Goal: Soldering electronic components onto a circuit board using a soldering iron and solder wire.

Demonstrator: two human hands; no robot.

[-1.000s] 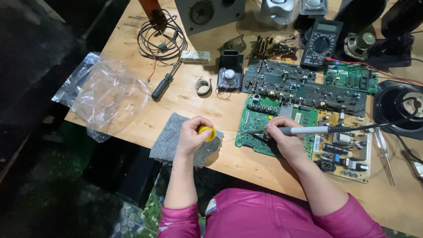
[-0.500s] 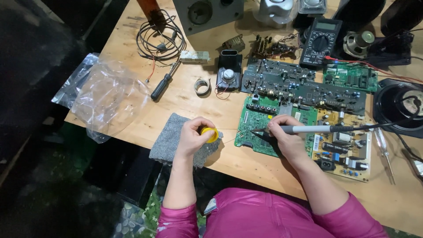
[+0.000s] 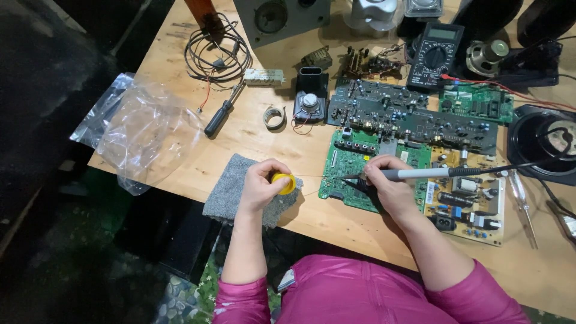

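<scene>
The left hand [image 3: 262, 185] is closed around a small yellow spool [image 3: 284, 182], the fingers curled over it so only its right part shows. This hand rests on a grey felt pad [image 3: 231, 192] that lies at the near edge of the wooden table [image 3: 264, 141]. A thin wire [image 3: 309, 176] goes from the spool to the right, toward the other hand. The right hand [image 3: 389, 186] grips a soldering iron [image 3: 414, 174] like a pen, fingers pinched on the grey handle, and the dark tip points left and touches the green circuit board [image 3: 351, 165] just under this hand. To the right of the right hand lies a beige circuit board [image 3: 474, 207] with many parts, touching the green one. Beyond both hands, further on the table, lie two dark circuit boards [image 3: 414, 117], a small round speaker [image 3: 309, 103] and a roll of solder [image 3: 275, 117]. Far to the left of the left hand there is a screwdriver [image 3: 219, 115] with a black handle and a clear plastic bag [image 3: 144, 135]. A multimeter [image 3: 435, 55] stands well beyond the right hand.
</scene>
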